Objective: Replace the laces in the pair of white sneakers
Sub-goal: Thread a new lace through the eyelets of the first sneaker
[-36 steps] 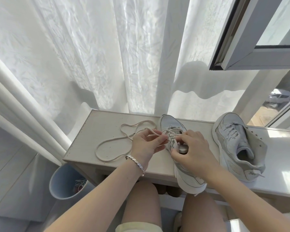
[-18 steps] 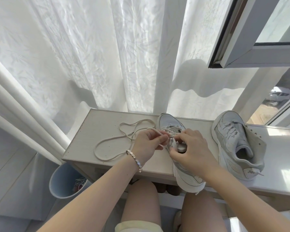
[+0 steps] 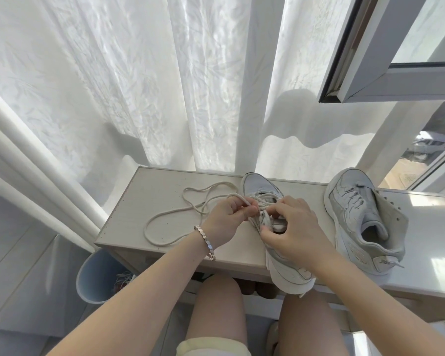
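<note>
a white sneaker [image 3: 258, 185] is set on the pale wooden bench top [image 3: 144, 191], toe pointed at the sheer curtain [image 3: 113, 86] and heel hanging over the near edge. its upper is gripped at the eyelets by the right hand [image 3: 293, 232], fingers curled and thumb pressed in. a cream lace [image 3: 145, 230] is pinched near its tip between thumb and forefinger of the left hand [image 3: 226, 222], just beside the eyelets; the rest of it is spread in loose loops on the bench top to the left. a metal bracelet [image 3: 206, 242] is worn on the left wrist. the 2nd sneaker [image 3: 362, 222], laced, is laid tilted on its side to the right, well apart. a pale blue bin [image 3: 93, 278] is seen below the bench's left end.
</note>
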### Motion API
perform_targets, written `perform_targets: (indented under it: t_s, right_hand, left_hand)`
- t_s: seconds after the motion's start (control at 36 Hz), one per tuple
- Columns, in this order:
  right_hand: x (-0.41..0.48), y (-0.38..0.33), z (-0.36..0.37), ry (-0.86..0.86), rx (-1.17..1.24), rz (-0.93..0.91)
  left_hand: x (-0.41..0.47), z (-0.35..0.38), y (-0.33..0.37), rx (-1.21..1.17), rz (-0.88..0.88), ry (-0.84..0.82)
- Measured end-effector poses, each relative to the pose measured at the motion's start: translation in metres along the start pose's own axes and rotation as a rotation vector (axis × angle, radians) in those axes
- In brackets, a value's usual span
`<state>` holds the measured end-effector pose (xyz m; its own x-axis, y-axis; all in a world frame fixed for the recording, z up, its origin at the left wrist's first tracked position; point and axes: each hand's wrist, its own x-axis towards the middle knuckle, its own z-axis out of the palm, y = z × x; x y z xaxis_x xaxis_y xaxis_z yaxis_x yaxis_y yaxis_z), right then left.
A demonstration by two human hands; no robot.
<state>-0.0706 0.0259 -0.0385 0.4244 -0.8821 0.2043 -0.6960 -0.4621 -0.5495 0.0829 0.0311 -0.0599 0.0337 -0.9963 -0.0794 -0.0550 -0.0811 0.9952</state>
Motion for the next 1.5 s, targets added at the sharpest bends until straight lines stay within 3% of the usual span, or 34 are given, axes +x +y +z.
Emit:
perform_targets:
  t_s: [0.25, 0.56, 0.61, 0.72, 0.81, 1.0, 1.22, 1.5]
  right_hand:
    - [0.003, 0.006, -0.010, -0.144, 0.115, -0.045]
    - [0.005, 0.006, -0.013, -0.177, 0.118, -0.051]
    - [0.004, 0.006, -0.013, -0.181, 0.116, -0.048]
    - [0.003, 0.006, -0.012, -0.180, 0.112, -0.052]
    - [0.003, 0.006, -0.012, -0.181, 0.109, -0.047]
    - [0.003, 0.006, -0.011, -0.175, 0.105, -0.044]
    - [0.003, 0.006, -0.010, -0.176, 0.092, -0.038]
    - [0.004, 0.006, -0.011, -0.170, 0.121, -0.032]
  left_hand:
    - [0.004, -0.010, 0.002, 0.121, 0.108, -0.099]
    - [0.001, -0.013, -0.004, 0.222, 0.259, -0.033]
    - [0.002, -0.015, -0.002, 0.320, 0.320, -0.039]
    - [0.004, -0.014, 0.007, 0.530, 0.604, -0.030]
    - [0.007, -0.014, 0.006, 0.609, 0.673, -0.044]
    - [0.011, -0.013, -0.002, 0.596, 0.674, -0.080]
    - [0.009, -0.014, -0.009, 0.527, 0.541, -0.044]
    - [-0.004, -0.007, -0.012, 0.248, 0.363, 0.105]
